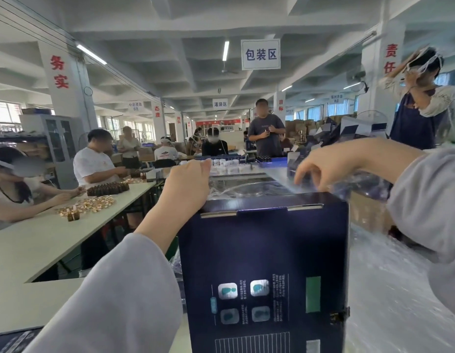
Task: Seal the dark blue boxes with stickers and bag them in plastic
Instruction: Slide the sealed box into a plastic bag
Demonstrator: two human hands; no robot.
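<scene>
A tall dark blue box point(264, 250) stands upright right in front of me, its printed face toward the camera. A clear plastic bag point(246, 187) is stretched over the box's top. My left hand point(185, 184) grips the bag's edge at the box's top left corner, fingers curled. My right hand point(331, 166) pinches the bag above the top right corner, the plastic bunching under my wrist. No sticker can be made out on the box.
Crinkled plastic bags point(389, 276) cover the table to the right. A white table point(38, 240) at left carries small brown bottles point(106, 188) and gold caps. Several people sit or stand there and behind; more dark blue boxes point(353, 128) are stacked at back right.
</scene>
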